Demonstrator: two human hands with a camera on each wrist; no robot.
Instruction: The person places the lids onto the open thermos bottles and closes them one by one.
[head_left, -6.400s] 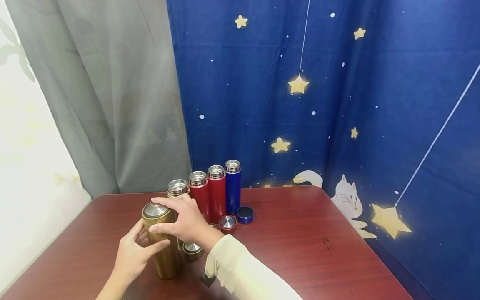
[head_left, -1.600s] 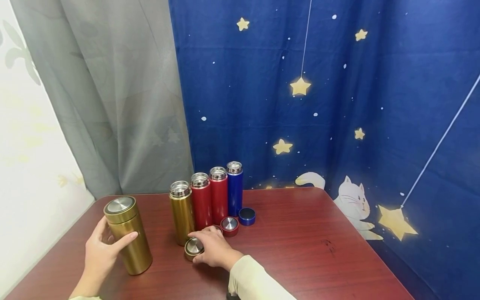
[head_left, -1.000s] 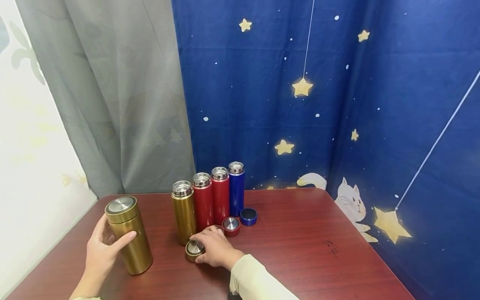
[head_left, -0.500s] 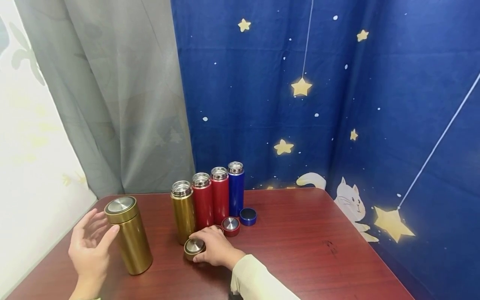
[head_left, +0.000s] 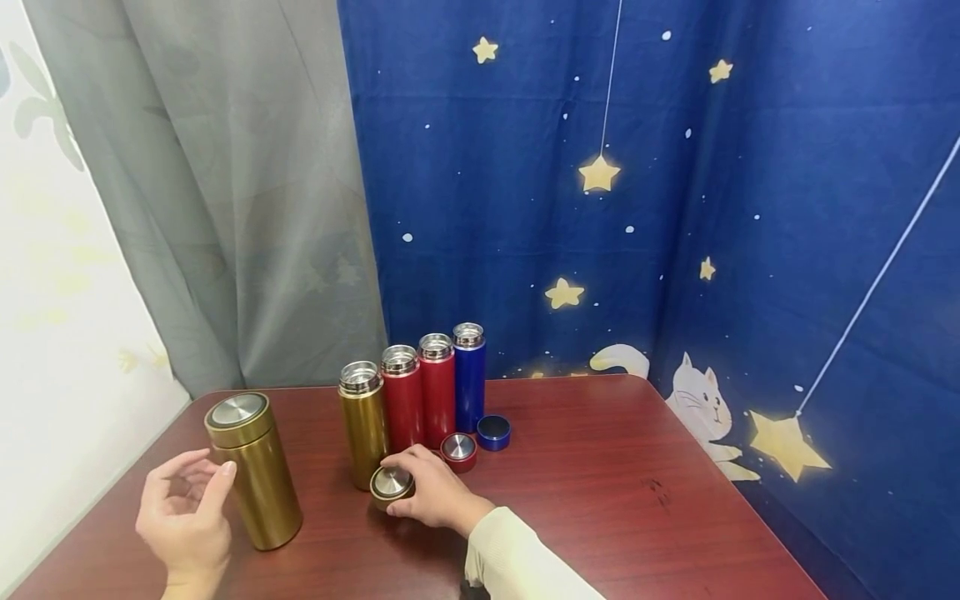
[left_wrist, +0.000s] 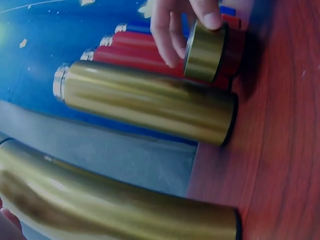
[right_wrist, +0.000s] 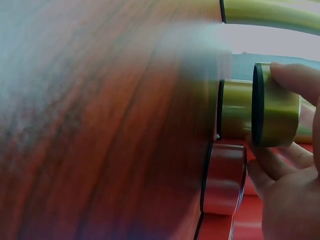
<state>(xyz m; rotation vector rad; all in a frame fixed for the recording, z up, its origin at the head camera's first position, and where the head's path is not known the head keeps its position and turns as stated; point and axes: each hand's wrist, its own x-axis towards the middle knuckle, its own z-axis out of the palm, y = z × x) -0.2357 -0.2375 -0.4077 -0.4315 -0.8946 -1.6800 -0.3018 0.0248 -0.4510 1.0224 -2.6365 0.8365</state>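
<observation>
Head view, lower centre: a loose gold lid [head_left: 392,485], silver top facing up, is held just above the surface [head_left: 592,492]. The right hand [head_left: 438,493] reaches in from the lower right, its thumb and fingers pinching that lid; a cream sleeve [head_left: 517,558] covers the forearm. At lower left, the left hand [head_left: 187,517] rises from the wrist, fingers loosely bent with the thumb apart from them, holding nothing, just beside a capped gold bottle [head_left: 267,492]; whether they touch is unclear.

Five bottles stand upright in all. Besides the capped one, four lidless bottles form a slanting row near the lower centre: one open gold bottle [head_left: 366,437], two red bottles [head_left: 405,408] and one blue bottle [head_left: 470,383]. By their bases lie two red lids [head_left: 459,451], one mostly hidden by the right hand but clear in the right wrist view, and one blue lid [head_left: 493,433]. Behind, a grey curtain [head_left: 277,192] fills the upper left, a blue star-printed curtain [head_left: 510,167] the upper right.
</observation>
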